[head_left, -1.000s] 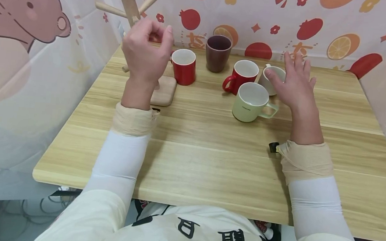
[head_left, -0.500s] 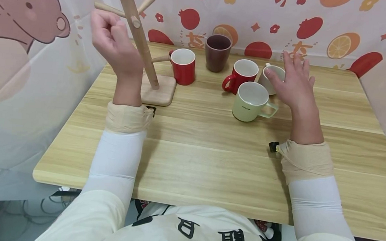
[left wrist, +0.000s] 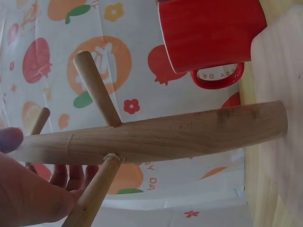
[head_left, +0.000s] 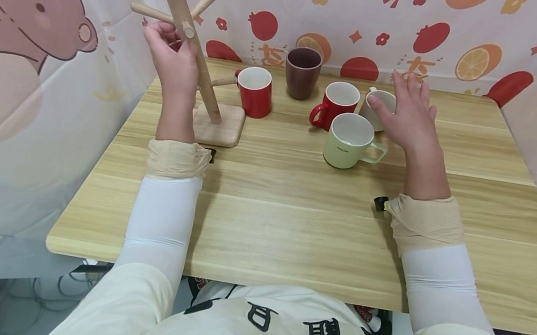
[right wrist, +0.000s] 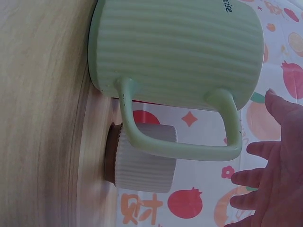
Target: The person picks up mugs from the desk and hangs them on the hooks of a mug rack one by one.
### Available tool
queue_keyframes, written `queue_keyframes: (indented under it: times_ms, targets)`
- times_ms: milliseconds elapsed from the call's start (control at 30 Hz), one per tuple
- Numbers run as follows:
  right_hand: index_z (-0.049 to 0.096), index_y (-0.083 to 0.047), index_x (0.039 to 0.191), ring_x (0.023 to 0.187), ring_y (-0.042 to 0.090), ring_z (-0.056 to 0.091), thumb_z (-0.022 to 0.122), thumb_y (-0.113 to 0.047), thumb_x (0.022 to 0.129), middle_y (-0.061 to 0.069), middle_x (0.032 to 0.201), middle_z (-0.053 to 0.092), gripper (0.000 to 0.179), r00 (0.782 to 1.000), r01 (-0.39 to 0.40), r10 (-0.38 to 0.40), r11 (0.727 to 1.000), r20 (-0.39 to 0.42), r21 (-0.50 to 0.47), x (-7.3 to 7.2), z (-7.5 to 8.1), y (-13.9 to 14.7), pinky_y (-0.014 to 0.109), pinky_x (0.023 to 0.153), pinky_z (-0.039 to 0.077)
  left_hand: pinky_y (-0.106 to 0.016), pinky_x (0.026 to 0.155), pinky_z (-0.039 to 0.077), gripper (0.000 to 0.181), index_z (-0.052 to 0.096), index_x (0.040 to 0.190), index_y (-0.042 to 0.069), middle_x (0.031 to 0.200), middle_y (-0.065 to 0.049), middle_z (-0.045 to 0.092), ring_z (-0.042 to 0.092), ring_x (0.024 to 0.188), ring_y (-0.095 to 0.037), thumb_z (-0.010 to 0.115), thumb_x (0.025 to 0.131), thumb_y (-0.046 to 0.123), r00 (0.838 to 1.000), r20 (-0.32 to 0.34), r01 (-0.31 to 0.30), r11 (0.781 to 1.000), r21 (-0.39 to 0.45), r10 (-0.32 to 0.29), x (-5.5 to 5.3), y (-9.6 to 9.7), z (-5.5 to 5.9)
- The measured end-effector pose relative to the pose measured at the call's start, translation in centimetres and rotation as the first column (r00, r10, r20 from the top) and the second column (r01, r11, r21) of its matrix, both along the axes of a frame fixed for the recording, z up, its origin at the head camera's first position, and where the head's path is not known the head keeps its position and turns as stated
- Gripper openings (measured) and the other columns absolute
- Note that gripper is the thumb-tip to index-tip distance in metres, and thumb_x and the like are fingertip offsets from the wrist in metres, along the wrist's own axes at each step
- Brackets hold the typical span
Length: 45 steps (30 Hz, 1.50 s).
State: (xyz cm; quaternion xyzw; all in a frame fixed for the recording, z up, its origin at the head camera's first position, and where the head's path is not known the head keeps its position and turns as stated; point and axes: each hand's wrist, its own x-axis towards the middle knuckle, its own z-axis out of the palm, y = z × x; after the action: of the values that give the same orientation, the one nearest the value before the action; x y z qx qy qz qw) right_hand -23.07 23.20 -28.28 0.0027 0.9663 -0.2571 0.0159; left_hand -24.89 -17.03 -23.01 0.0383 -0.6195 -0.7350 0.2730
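Note:
A wooden mug tree [head_left: 185,24] stands at the left on its square base [head_left: 227,126]. My left hand [head_left: 175,72] is at the left of its upper post, below the top pegs. The left wrist view has the thumb [left wrist: 10,140] overlapping the front of the post [left wrist: 189,135] while the other fingers pass behind it. My right hand [head_left: 407,114] hovers with fingers spread over the right side of the mug group. Nearest it are a white ribbed mug [right wrist: 147,158], partly covered by the hand in the head view, and a light green mug [head_left: 345,146].
One red mug [head_left: 256,97] sits just right of the mug tree, its handle near a low peg [head_left: 224,82]. Another red mug [head_left: 339,105] stands behind the green one. A dark purple cup [head_left: 303,75] is at the back, before the patterned curtain [head_left: 341,33].
My left hand, curled in front of the post, has moved left of it and loosened its fingers toward the post. The right hand and the mugs have stayed put.

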Motion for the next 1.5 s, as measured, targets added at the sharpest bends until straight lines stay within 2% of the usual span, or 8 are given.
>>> queue_keyframes:
  times_ms: [267,433,600,833,967,1100,1300,1500]
  targets:
    - [-0.005,-0.033,0.157,0.149,0.031,-0.024,0.035,-0.07,0.093,0.004,0.164,-0.017,0.084,1.0,-0.007,0.007,1.0,0.002,0.001,0.0,0.1,-0.1,0.072,0.11,-0.01,-0.026,0.087,0.04,0.033,0.044,0.116,0.013,0.091,-0.003,0.055,0.054,0.087,-0.014,0.057,0.088,0.002,0.987,0.123,0.112,0.992,-0.059,-0.105,-0.6,-0.3,-0.7]
    - [-0.005,-0.033,0.157,0.149,0.031,-0.024,0.036,-0.07,0.093,0.003,0.164,-0.017,0.084,1.0,-0.007,0.007,1.0,0.004,0.002,0.1,0.0,-0.1,0.072,0.11,-0.009,-0.031,0.093,0.045,0.026,0.049,0.116,0.01,0.095,-0.006,0.056,0.058,0.087,-0.016,0.061,0.093,0.007,0.987,0.099,0.136,0.988,-0.071,-0.128,-0.4,-0.4,-0.6]
    - [-0.004,-0.031,0.158,0.149,0.032,-0.023,0.036,-0.068,0.094,0.003,0.164,-0.017,0.084,1.0,-0.008,0.008,1.0,0.007,0.008,0.1,0.0,-0.1,0.072,0.111,-0.008,-0.033,0.095,0.047,0.03,0.049,0.122,0.007,0.101,-0.006,0.055,0.057,0.089,-0.017,0.061,0.094,0.007,0.981,0.086,0.179,0.984,-0.024,-0.176,-0.1,-0.1,-0.2]
    - [-0.003,-0.032,0.158,0.149,0.031,-0.023,0.036,-0.068,0.094,0.002,0.164,-0.016,0.083,1.0,-0.014,0.014,1.0,0.0,0.009,0.0,-0.1,0.0,0.071,0.112,-0.006,-0.034,0.095,0.048,0.024,0.053,0.115,0.008,0.103,-0.006,0.054,0.057,0.089,-0.018,0.063,0.094,0.008,0.957,0.143,0.256,0.966,-0.025,-0.25,0.1,0.9,0.2]
    - [-0.002,-0.032,0.158,0.149,0.031,-0.022,0.036,-0.068,0.094,0.002,0.165,-0.015,0.083,1.0,-0.019,0.019,1.0,-0.005,0.007,0.0,-0.1,-0.1,0.071,0.112,-0.006,-0.034,0.095,0.049,0.025,0.054,0.113,0.005,0.103,-0.007,0.056,0.059,0.088,-0.019,0.066,0.092,0.006,0.943,0.16,0.306,0.95,-0.061,-0.293,0.5,1.6,0.2]
    - [-0.001,-0.031,0.158,0.149,0.03,-0.022,0.037,-0.068,0.094,0.002,0.165,-0.014,0.083,1.0,-0.021,0.021,1.0,-0.007,0.0,0.0,0.0,-0.3,0.071,0.112,-0.006,-0.034,0.093,0.049,0.021,0.057,0.108,0.004,0.098,-0.007,0.059,0.06,0.086,-0.02,0.068,0.091,0.008,0.925,0.177,0.36,0.924,-0.131,-0.335,1.0,2.6,0.1]
    - [0.0,-0.032,0.158,0.15,0.03,-0.022,0.037,-0.067,0.094,0.002,0.165,-0.014,0.082,1.0,-0.024,0.024,1.0,-0.002,-0.003,0.0,-0.1,-0.2,0.071,0.112,-0.006,-0.032,0.089,0.051,0.026,0.06,0.108,0.005,0.098,-0.005,0.066,0.063,0.089,-0.019,0.074,0.087,0.011,0.907,0.216,0.405,0.887,-0.22,-0.36,1.9,5.6,-0.1]
    - [0.001,-0.033,0.158,0.15,0.029,-0.022,0.037,-0.068,0.094,0.001,0.165,-0.014,0.082,0.999,-0.032,0.032,0.999,-0.001,-0.009,0.0,-0.2,-0.1,0.07,0.113,-0.006,-0.031,0.089,0.052,0.035,0.061,0.112,0.002,0.097,-0.007,0.068,0.064,0.092,-0.015,0.078,0.083,0.014,0.899,0.175,0.435,0.857,-0.275,-0.401,2.5,7.6,-0.9]
